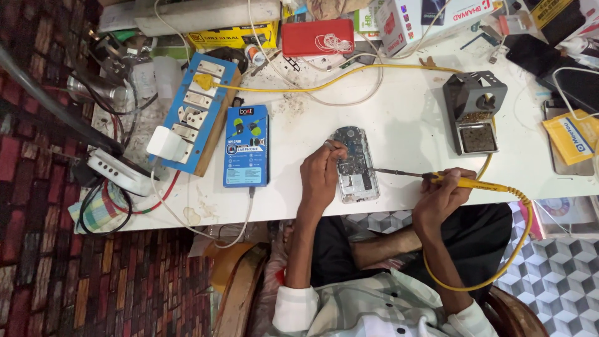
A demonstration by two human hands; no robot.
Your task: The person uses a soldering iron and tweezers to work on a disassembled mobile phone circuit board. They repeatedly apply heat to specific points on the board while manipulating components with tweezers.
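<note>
Two hands work at a white table (399,125). At 9 o'clock lies a blue switchboard (198,107); just right of it, a blue box (246,146). At centre, the left hand (320,176) presses down on the left edge of an opened phone (355,165), fingers curled over it. At 3 o'clock of the phone, the right hand (442,193) grips a yellow soldering iron (437,178), tip pointing at the phone's right edge. At 1 o'clock stands a grey iron stand (474,109). A red case (317,37) sits at 12 o'clock.
</note>
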